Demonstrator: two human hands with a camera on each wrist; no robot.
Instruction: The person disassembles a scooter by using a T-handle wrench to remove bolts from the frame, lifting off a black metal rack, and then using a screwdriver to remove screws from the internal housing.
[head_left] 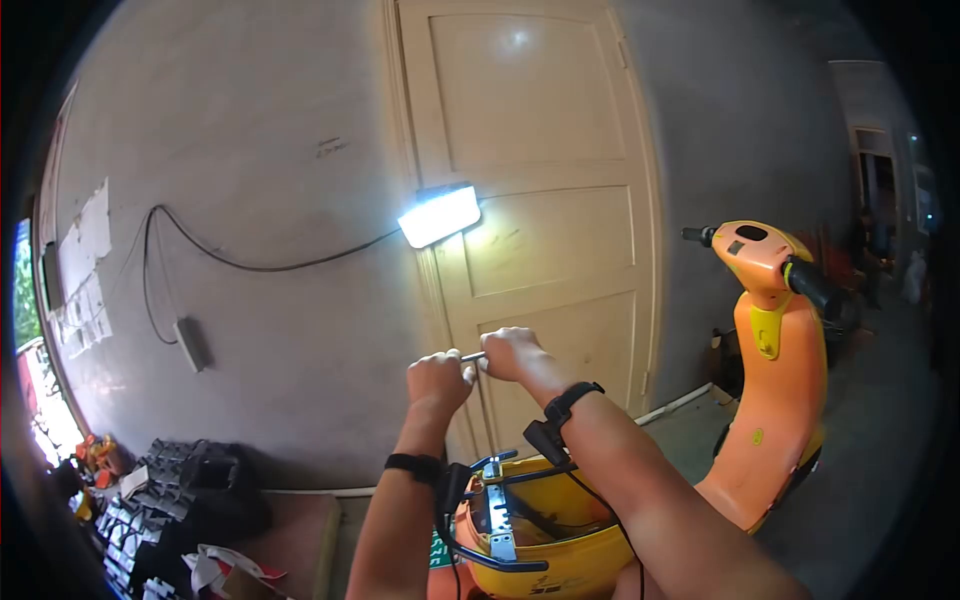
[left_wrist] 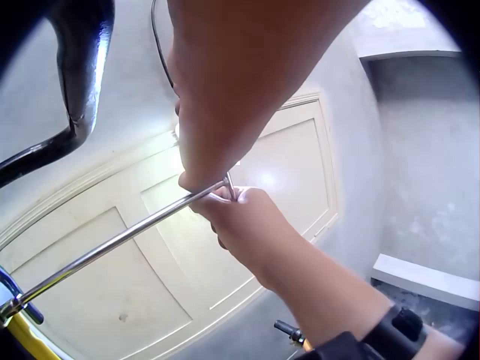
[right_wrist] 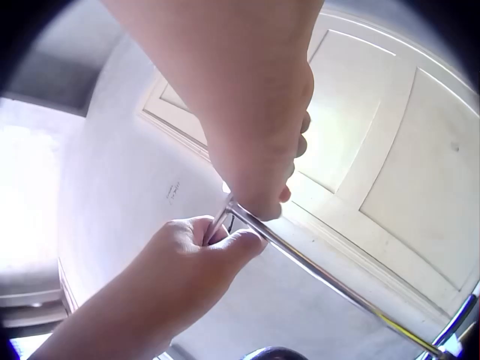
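Observation:
Both hands grip the crossbar of a long steel T-handle wrench (left_wrist: 120,241), one hand on each side of its shaft. My left hand (head_left: 439,382) is curled round the left end of the bar. The right hand (head_left: 511,355) closes over the other end, slightly higher in the head view. Down from the bar, the shaft (right_wrist: 322,275) slants to the blue tubular rack (head_left: 500,565) at the scooter's rear. A silver slotted bracket (head_left: 498,508) lies across that rack. Below it is the yellow scooter body (head_left: 560,575) with an open compartment.
The scooter's orange front (head_left: 780,400) with handlebars stands at the right. A lit lamp (head_left: 440,215) hangs before a cream door (head_left: 560,240), its cable running along the grey wall (head_left: 270,150). Dark piled items (head_left: 190,490) lie at lower left, beside a brown board (head_left: 300,545).

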